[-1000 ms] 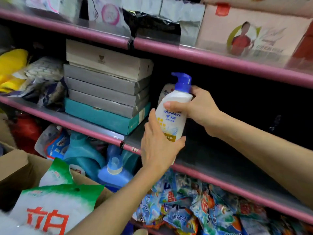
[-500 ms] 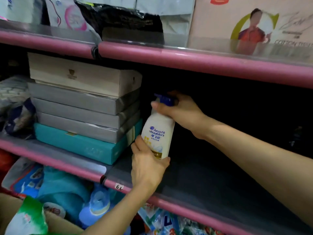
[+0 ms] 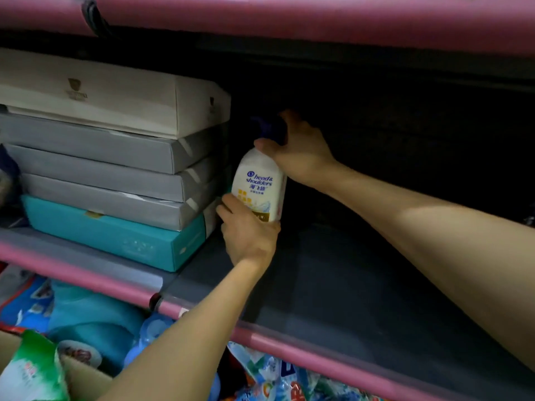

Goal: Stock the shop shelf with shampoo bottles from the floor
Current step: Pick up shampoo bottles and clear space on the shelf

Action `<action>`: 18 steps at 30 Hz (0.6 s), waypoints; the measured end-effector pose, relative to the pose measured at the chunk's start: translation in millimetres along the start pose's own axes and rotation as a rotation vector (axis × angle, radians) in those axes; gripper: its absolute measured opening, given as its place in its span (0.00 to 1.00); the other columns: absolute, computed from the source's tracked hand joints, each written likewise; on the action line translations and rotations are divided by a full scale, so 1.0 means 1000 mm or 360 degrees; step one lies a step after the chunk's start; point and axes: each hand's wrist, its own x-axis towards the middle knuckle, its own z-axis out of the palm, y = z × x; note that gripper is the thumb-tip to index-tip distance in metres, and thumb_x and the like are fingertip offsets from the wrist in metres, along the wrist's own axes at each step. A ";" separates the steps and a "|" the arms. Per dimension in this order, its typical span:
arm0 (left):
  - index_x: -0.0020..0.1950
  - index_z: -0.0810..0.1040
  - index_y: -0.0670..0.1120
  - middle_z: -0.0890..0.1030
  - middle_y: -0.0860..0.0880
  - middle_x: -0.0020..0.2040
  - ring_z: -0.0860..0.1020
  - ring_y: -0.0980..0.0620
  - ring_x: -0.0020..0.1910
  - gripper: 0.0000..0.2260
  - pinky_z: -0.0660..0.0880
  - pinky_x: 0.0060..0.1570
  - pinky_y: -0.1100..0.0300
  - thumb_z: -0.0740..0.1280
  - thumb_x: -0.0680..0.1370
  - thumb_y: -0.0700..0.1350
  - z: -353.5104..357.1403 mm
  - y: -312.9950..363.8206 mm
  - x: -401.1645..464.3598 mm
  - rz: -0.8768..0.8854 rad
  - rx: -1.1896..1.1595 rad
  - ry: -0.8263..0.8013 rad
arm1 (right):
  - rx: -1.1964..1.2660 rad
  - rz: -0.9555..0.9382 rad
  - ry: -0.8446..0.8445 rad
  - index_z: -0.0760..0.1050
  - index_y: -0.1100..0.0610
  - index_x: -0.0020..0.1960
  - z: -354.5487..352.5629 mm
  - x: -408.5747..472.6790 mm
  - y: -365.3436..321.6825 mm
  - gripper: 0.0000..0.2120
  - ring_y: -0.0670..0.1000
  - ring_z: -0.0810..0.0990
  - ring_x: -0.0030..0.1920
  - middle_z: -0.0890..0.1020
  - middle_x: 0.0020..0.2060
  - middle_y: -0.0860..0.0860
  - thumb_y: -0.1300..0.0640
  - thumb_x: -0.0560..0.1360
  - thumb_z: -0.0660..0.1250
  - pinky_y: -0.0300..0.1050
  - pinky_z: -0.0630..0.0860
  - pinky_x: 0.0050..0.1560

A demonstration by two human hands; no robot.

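Observation:
A white shampoo bottle [image 3: 260, 186] with a blue pump top stands upright deep on the grey middle shelf [image 3: 333, 287], just right of the stacked boxes. My left hand [image 3: 247, 233] grips the bottle's base from the front. My right hand [image 3: 298, 149] holds its neck and pump from the right side. The pump is half lost in the shadow under the upper shelf.
A stack of flat boxes [image 3: 115, 169], white, grey and teal, fills the shelf's left part. A pink rail [image 3: 289, 348] edges the shelf front. Below lie blue detergent jugs [image 3: 95, 316] and colourful packets [image 3: 278, 374]. A cardboard carton [image 3: 84, 377] holds green-white bags at lower left.
Both hands have pushed the bottle further back into the shelf, next to the boxes. The view has moved closer and lower, so the upper shelf's goods are out of sight.

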 end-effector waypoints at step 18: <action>0.69 0.58 0.43 0.66 0.42 0.63 0.72 0.41 0.58 0.38 0.74 0.50 0.47 0.76 0.67 0.47 0.036 -0.002 0.029 0.0058 0.0040 0.0051 | -0.0058 -0.0029 0.0012 0.59 0.52 0.75 0.006 0.030 0.023 0.30 0.55 0.68 0.69 0.68 0.71 0.54 0.46 0.78 0.64 0.42 0.66 0.64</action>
